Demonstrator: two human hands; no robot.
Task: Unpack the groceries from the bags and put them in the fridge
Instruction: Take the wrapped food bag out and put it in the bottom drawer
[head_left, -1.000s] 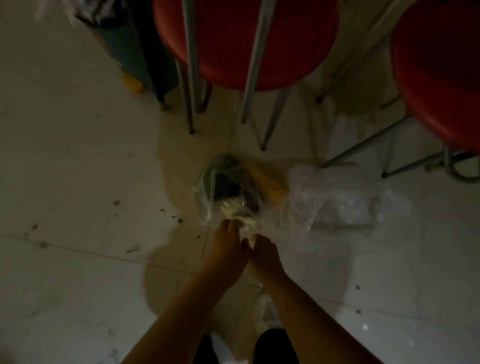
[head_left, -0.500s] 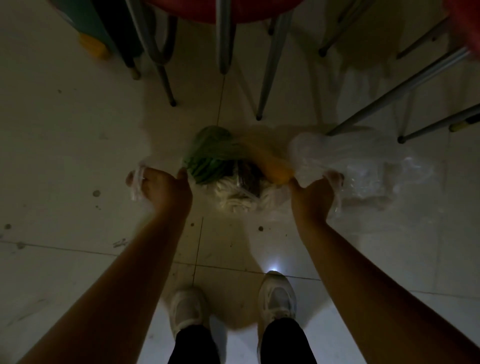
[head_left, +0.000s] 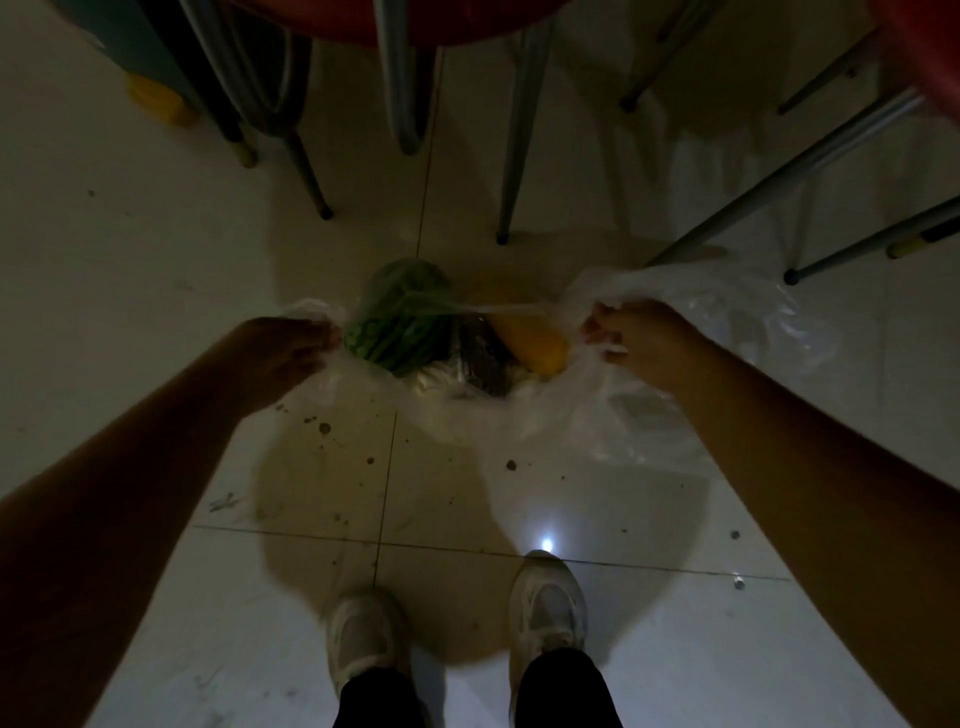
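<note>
A clear plastic grocery bag (head_left: 558, 415) lies on the tiled floor, pulled wide open. My left hand (head_left: 283, 351) is shut on its left handle, my right hand (head_left: 631, 338) on its right handle. Between them lie a bundle of green vegetables in thin plastic (head_left: 400, 322), a yellow-orange item (head_left: 532, 340), a dark packet (head_left: 480, 364) and something pale (head_left: 434, 384) beneath. The room is dim.
A second crumpled clear bag (head_left: 748, 322) lies to the right on the floor. Metal legs of red stools (head_left: 511, 150) stand just behind the bags. A teal and yellow object (head_left: 156, 98) is at the far left. My two white shoes (head_left: 545, 608) are below.
My hands were together at the bag's top; they have moved apart, each pulling a handle outward, and the bag's mouth has spread open over the groceries.
</note>
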